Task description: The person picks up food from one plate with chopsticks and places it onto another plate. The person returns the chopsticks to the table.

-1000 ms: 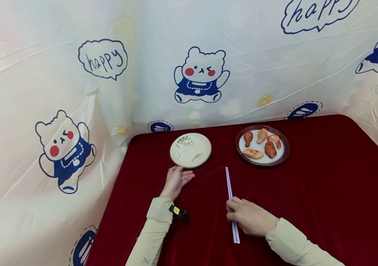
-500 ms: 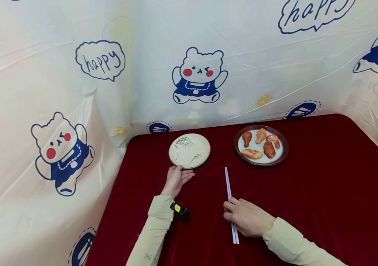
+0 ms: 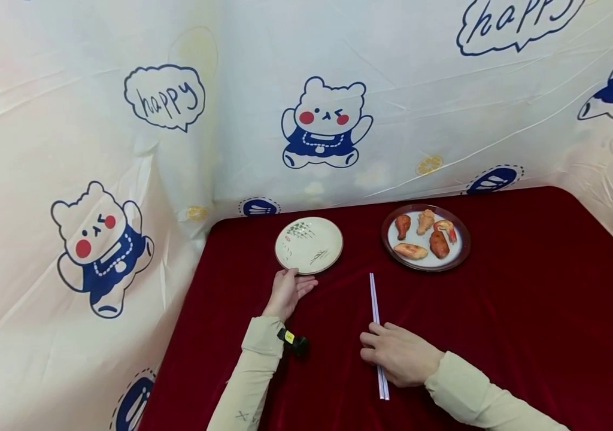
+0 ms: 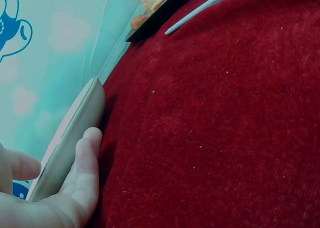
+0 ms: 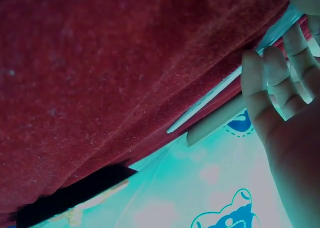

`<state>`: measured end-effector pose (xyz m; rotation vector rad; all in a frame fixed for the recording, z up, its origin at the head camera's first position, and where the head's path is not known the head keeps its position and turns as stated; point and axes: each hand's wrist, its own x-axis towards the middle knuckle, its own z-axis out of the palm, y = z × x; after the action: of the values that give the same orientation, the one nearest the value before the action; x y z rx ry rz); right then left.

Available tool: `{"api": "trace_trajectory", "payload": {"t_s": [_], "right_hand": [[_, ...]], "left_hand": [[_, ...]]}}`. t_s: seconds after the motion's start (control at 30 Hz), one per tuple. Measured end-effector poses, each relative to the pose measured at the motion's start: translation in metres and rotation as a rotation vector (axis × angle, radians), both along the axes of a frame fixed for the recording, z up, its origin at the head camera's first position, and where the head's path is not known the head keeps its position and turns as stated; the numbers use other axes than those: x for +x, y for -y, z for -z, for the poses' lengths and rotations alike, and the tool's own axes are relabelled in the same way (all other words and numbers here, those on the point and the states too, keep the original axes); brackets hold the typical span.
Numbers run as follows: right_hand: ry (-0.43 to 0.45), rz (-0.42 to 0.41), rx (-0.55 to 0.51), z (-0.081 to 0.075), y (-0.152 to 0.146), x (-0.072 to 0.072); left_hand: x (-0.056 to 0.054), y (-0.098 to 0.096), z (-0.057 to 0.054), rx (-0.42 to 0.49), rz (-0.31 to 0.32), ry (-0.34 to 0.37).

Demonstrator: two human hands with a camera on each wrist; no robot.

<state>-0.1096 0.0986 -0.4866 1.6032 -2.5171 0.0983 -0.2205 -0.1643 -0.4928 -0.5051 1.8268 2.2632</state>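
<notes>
My left hand (image 3: 287, 293) grips the near edge of a cream plate (image 3: 317, 242) with a green leaf pattern and brown rim. In the left wrist view, the thumb lies at the rim of that plate (image 4: 75, 138), with the fingers along its underside. A pair of pale chopsticks (image 3: 374, 299) lies lengthwise on the red cloth, pointing away from me. My right hand (image 3: 404, 357) pinches them along the nearer half. The right wrist view has several fingertips against the chopsticks (image 5: 210, 97), the thumb across from them.
Back right on the red tablecloth (image 3: 527, 299) stands a brown-rimmed plate (image 3: 461, 254) with several food pieces, among them a drumstick (image 3: 402, 226), a shrimp (image 3: 449, 230) and a long bread-like piece (image 3: 411, 251). A printed white curtain (image 3: 403, 108) encloses the table's back and sides.
My right hand has shifted slightly left across the chopsticks, and their far tip has swung a little right. The left hand and both plates stay almost where they were.
</notes>
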Motion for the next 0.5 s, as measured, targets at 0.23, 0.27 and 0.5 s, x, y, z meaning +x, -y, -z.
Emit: {"api": "trace_trajectory", "payload": {"t_s": [0.23, 0.27, 0.5], "right_hand": [[-0.007, -0.036, 0.025, -0.0012, 0.002, -0.003], [-0.001, -0.039, 0.033, -0.0014, 0.0026, -0.0033], [0.007, -0.06, 0.062, -0.0023, 0.0051, -0.0036]], "left_hand": [[-0.0003, 0.0004, 0.0011, 0.017, -0.005, -0.002], [-0.0004, 0.0002, 0.0011, 0.018, -0.007, 0.0], [0.0012, -0.0002, -0.0003, 0.025, -0.013, 0.013]]}}
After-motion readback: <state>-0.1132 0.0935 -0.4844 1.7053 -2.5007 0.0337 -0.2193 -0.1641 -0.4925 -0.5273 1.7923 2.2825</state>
